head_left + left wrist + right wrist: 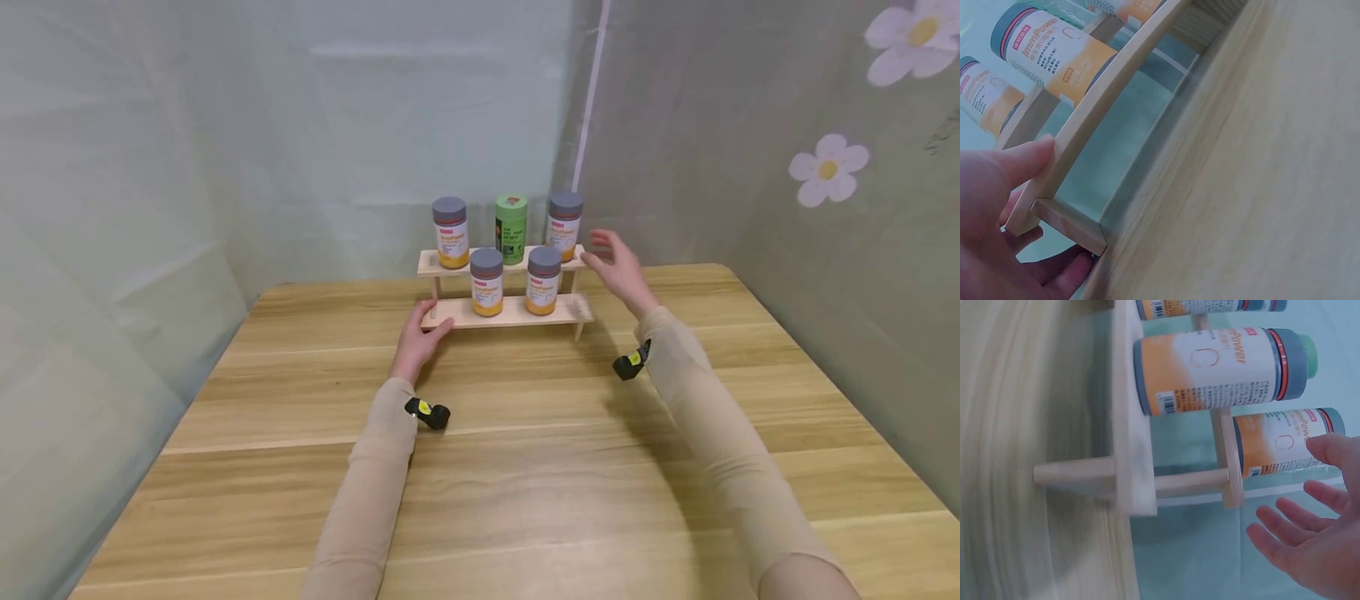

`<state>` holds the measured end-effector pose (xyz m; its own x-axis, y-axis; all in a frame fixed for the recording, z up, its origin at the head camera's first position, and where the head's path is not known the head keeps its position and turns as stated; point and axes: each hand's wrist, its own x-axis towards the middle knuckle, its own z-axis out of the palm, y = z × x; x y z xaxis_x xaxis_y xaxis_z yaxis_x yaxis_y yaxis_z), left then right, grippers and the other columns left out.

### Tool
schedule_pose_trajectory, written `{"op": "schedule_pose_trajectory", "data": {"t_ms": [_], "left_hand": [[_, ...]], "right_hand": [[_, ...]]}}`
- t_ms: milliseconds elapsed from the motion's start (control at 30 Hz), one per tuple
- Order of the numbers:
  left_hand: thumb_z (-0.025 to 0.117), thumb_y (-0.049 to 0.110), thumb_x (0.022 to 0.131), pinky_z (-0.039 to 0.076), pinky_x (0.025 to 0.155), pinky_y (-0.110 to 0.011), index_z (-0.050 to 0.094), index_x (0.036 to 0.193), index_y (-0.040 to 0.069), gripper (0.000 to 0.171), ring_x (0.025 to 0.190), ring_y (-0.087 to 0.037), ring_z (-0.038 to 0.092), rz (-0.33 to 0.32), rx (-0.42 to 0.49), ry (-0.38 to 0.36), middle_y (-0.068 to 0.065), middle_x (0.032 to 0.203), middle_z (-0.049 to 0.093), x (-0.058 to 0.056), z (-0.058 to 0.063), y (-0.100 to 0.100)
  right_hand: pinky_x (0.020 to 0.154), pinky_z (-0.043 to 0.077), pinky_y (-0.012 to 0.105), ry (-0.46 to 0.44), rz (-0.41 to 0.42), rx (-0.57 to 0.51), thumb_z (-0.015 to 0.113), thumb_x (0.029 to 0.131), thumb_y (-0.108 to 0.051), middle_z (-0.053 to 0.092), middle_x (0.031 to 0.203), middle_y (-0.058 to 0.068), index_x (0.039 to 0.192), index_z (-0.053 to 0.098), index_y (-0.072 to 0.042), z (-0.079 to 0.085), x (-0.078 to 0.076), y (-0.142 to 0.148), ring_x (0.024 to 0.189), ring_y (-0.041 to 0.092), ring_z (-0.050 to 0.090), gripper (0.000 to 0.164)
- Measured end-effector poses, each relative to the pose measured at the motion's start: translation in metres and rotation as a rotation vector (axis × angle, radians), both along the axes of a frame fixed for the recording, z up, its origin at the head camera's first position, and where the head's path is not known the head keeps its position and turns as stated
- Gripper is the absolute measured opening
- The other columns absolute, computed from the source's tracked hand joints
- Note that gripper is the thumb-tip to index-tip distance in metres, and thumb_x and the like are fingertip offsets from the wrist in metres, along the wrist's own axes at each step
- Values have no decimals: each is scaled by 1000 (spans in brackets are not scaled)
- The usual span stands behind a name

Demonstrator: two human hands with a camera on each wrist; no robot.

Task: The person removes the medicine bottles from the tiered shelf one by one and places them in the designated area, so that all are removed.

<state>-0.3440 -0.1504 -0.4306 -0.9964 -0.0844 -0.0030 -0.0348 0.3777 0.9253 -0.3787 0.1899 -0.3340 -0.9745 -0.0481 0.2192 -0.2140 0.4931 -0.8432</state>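
Note:
A two-tier wooden stand [514,313] carries several upright bottles. My left hand [417,343] grips the left end of its lower shelf; in the left wrist view the thumb lies on the board and the fingers curl beneath, close to the leg [1072,226]. To the right of the upper shelf, my right hand [624,273] is held with fingers spread and nothing in it. Its thumb is nearest the upper right supplement bottle [564,229], which has a grey lid and a white-and-orange label; whether they touch I cannot tell. A green bottle [512,232] occupies the upper middle.
Another grey-lidded bottle [451,235] is on the upper shelf's left. Two matching ones, a left bottle [487,285] and a right bottle [543,283], stand on the lower shelf. The stand is near the back of the wooden table [525,467], before a pale curtain [375,125].

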Motion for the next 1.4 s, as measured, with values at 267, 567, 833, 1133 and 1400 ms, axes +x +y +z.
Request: {"op": "schedule_pose_trajectory", "data": {"t_ms": [267, 567, 833, 1133, 1400], "left_hand": [[62, 34, 95, 12, 123, -49, 36, 149, 18, 62, 152, -31, 12, -7, -4, 3, -10, 164, 11, 0, 2, -1], [63, 32, 94, 12, 123, -47, 38, 148, 16, 61, 151, -32, 13, 4, -11, 16, -12, 164, 13, 3, -5, 1], [63, 33, 94, 12, 123, -48, 37, 148, 18, 61, 152, -31, 12, 13, 6, 6, -10, 164, 13, 1, -2, 2], [64, 32, 93, 13, 123, -47, 39, 147, 18, 61, 152, -30, 13, 16, 12, 12, -10, 164, 15, 4, 3, 5], [64, 32, 93, 13, 123, -47, 39, 147, 18, 61, 152, -31, 14, 18, -2, 13, -10, 164, 15, 3, 4, 9]], "right_hand": [[112, 37, 47, -87, 31, -211, 58, 97, -28, 37, 151, 19, 149, 30, -10, 9, -11, -7, 139, 34, 38, 61], [117, 31, 49, -103, 31, -195, 60, 95, -33, 32, 154, 19, 151, 26, -12, 10, -21, -13, 143, 34, 33, 68], [115, 34, 48, -79, 56, -229, 62, 94, -33, 33, 154, 16, 151, 26, -16, 9, -30, -17, 142, 32, 35, 69], [114, 36, 46, -72, 51, -236, 65, 92, -33, 34, 152, 16, 151, 20, -16, 15, -38, -29, 140, 31, 38, 76], [114, 34, 44, -10, 60, -276, 63, 93, -30, 40, 145, 14, 147, 22, -13, 19, -45, -36, 133, 27, 41, 70]]}}
